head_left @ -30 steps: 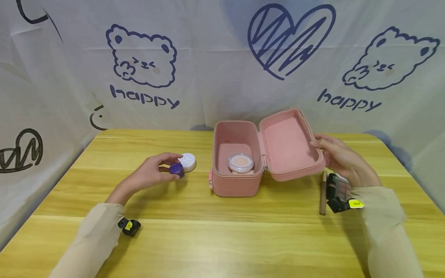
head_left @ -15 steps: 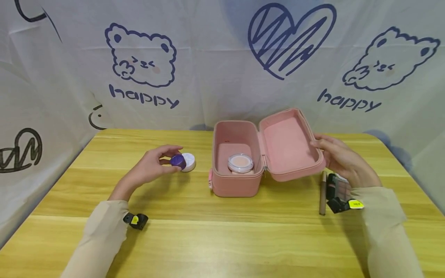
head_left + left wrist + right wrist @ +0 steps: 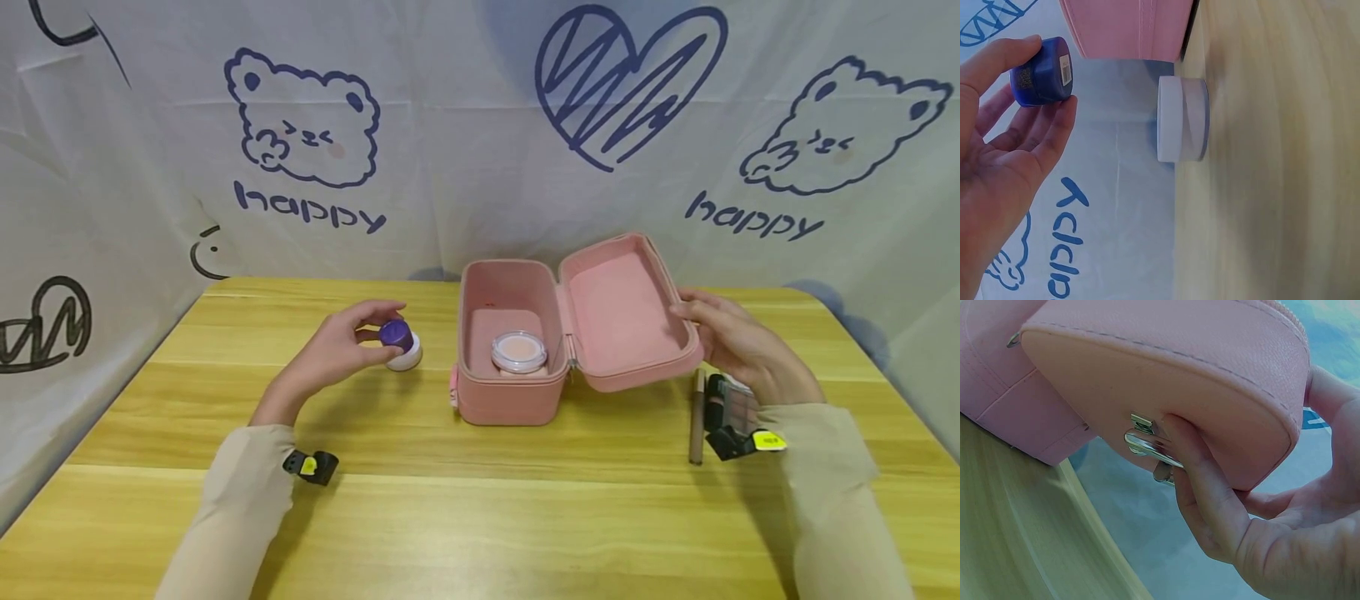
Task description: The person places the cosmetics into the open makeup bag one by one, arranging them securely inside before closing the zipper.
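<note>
My left hand (image 3: 341, 346) pinches a small round purple jar (image 3: 396, 334) between thumb and fingers. The left wrist view shows this purple jar (image 3: 1042, 72) held above the table, with a barcode label on its base. Just beyond it in the head view, a white round jar (image 3: 406, 357) stands on the table. My right hand (image 3: 742, 343) grips the outer edge of the open lid (image 3: 621, 304) of a pink case (image 3: 510, 402). In the right wrist view, fingers lie against the lid's outside by a metal handle (image 3: 1150, 445). A clear-lidded powder compact (image 3: 519, 352) lies inside the case.
Beneath and beside my right wrist lie a thin brown stick (image 3: 697, 417), a black tube (image 3: 715, 402) and a palette (image 3: 741, 410). Behind the wooden table (image 3: 480, 525) hangs a white cloth (image 3: 450, 150) with bear and heart drawings.
My left hand has moved right and away from me, and up, carrying the purple jar, which now overlaps the white jar in the head view. The right hand and lid have stayed put.
</note>
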Demonstrator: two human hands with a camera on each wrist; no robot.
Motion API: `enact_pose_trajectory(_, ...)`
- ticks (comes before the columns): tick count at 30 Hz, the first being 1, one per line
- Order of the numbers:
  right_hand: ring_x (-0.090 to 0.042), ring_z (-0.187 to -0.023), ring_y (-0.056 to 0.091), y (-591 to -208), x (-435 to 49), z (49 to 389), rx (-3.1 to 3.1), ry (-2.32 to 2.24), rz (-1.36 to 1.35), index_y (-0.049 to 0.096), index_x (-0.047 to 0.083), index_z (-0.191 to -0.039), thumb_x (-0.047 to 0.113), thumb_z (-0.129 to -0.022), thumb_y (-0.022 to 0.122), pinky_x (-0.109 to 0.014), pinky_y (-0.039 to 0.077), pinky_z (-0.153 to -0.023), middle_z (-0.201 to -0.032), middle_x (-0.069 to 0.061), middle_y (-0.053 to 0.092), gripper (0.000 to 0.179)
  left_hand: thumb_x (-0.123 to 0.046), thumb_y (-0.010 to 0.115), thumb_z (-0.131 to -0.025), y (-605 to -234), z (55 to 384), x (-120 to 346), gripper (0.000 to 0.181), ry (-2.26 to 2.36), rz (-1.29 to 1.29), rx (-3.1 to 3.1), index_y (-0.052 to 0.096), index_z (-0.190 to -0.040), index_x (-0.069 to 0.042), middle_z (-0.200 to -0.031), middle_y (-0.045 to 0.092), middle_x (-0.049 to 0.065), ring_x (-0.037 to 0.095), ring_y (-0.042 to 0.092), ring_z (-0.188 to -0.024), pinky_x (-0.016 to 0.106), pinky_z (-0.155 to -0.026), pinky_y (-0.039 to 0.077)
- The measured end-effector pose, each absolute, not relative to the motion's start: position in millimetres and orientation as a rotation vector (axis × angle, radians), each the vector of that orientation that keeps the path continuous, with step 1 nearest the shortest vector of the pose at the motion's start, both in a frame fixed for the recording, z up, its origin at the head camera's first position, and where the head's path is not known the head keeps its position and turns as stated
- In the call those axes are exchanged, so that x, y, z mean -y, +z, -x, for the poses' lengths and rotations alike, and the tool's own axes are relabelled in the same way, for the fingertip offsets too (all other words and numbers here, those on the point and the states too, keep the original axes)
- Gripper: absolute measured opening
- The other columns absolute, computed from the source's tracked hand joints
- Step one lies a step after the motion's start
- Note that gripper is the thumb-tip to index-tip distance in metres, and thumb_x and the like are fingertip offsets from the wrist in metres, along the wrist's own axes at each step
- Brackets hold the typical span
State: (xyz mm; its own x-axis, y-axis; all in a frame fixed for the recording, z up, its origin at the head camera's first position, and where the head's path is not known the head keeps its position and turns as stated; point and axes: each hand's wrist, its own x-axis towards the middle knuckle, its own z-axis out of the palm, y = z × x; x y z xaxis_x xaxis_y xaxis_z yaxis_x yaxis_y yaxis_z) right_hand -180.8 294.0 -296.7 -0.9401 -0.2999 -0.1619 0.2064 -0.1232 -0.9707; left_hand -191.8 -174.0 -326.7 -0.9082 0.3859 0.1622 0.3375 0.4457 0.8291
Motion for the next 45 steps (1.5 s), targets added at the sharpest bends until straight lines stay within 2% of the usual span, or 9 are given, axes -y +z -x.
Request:
enact_pose_trajectory(10,-0.018,-0.085,0.067,-298.1,-296.3,181.8,-1.807,-2.145,0.128,0.036,0.004,-0.129,0.009,-0.098,0.051,-0.03,0.056,-0.073,-0.105,-0.006,0.062,0.036,-0.002,0.073,-0.082,-316.6,194.5,160.5,0.056,1.44,-0.713,-2.663,0.052,-0.135,0.001,-0.13,0.055,0.019,0.031,0.053,-0.114,0.043,-0.096,0.045)
enact_pose_trajectory(21,-0.018,-0.086,0.067,-296.6,-297.1,182.8,-1.813,-2.134,0.129,0.032,0.002,-0.134,0.01,-0.099,0.05,-0.03,0.056,-0.073,-0.107,-0.006,0.061,0.041,-0.001,0.073,-0.082,-309.1,200.3,142.8,0.055,1.455,-0.825,-2.639,0.054,-0.133,0.002,-0.128,0.056,0.018,0.029,0.054,-0.112,0.04,-0.094,0.047)
enact_pose_trajectory(29,-0.018,-0.085,0.067,-293.7,-295.9,182.0,-1.815,-2.13,0.108,0.033,0.003,-0.132,0.01,-0.098,0.051,-0.03,0.056,-0.073,-0.105,-0.006,0.061,0.039,-0.002,0.074,-0.082,-303.2,202.3,125.6,0.055,1.46,-0.873,-2.626,0.053,-0.133,0.002,-0.126,0.057,0.018,0.03,0.055,-0.112,0.041,-0.094,0.047)
enact_pose_trajectory(38,-0.018,-0.084,0.067,-293.4,-293.7,181.6,-1.838,-2.115,0.114,0.024,-0.004,-0.139,0.009,-0.098,0.051,-0.03,0.056,-0.073,-0.105,-0.006,0.061,0.051,0.001,0.073,-0.081,-300.1,203.0,113.8,0.054,1.445,-0.937,-2.608,0.055,-0.132,0.003,-0.122,0.058,0.017,0.028,0.056,-0.109,0.039,-0.093,0.048)
enact_pose_trajectory(45,-0.018,-0.084,0.067,-293.7,-293.0,181.6,-1.834,-2.113,0.088,0.026,-0.003,-0.139,0.009,-0.098,0.051,-0.03,0.056,-0.074,-0.106,-0.006,0.06,0.05,0.0,0.073,-0.081,-300.5,203.0,110.2,0.054,1.423,-0.957,-2.609,0.055,-0.132,0.002,-0.124,0.057,0.017,0.029,0.056,-0.109,0.041,-0.094,0.048)
